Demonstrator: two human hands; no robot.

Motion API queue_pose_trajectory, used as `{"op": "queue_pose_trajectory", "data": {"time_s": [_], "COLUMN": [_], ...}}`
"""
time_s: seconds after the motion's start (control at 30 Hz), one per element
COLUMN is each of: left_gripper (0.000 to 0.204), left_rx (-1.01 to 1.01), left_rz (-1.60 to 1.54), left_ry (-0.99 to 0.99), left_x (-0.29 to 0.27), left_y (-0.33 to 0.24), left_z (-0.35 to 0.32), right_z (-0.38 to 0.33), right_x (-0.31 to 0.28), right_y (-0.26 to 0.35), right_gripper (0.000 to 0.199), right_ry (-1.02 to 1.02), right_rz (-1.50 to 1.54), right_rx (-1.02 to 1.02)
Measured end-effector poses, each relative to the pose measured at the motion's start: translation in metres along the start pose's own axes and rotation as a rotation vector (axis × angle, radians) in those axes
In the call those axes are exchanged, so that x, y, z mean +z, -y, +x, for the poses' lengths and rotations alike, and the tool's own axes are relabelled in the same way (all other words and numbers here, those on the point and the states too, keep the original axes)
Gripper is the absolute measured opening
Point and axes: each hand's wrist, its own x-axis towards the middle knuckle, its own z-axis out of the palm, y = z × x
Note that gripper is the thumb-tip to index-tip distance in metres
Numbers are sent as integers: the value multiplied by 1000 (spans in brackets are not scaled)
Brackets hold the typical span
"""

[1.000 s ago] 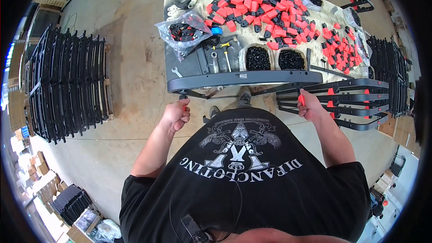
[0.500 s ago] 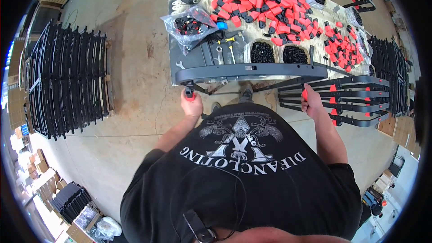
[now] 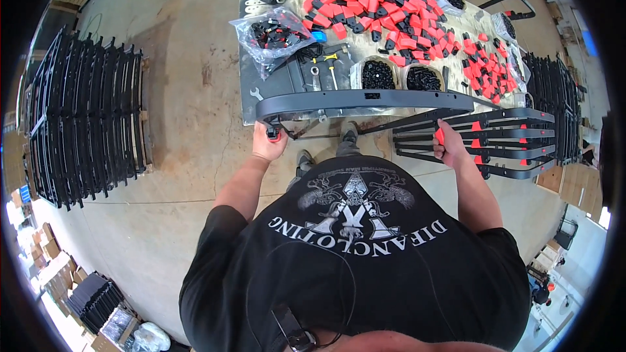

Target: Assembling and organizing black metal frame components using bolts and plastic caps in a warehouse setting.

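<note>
In the head view, a long black metal frame (image 3: 365, 100) runs across the upper middle of the frame, along the near edge of a table (image 3: 249, 45). The left hand (image 3: 268, 141) is closed around its left end, gripping a red cap (image 3: 274, 134). The right hand (image 3: 450, 146), right of centre, is clenched on a red clip (image 3: 440, 135) beside a stack of black frames (image 3: 502, 140). Red and black parts (image 3: 404, 13) cover the tabletop. More black frames (image 3: 85, 117) stand at the left.

Long black curved metal bar (image 3: 365, 99), held level along the table's near edge, red-and-black clip (image 3: 274, 134) at its left end, stacked matching bars just right.
</note>
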Motion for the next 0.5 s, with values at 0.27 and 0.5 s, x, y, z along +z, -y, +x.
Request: {"op": "queue_pose_trajectory", "data": {"time_s": [0.27,0.5], "left_gripper": [38,43], "left_rx": [-76,-159], "left_rz": [28,20], "left_ry": [50,79], "left_x": [-6,-8], "left_y": [-12,-19], "left_z": [-1,-3], "right_z": [0,-5], "right_x": [-5,-7], "right_y": [-1,18], "right_gripper": [42,44], "right_ry": [120,47], "right_rz": [141,-19], "right_rx": [1,241]}}
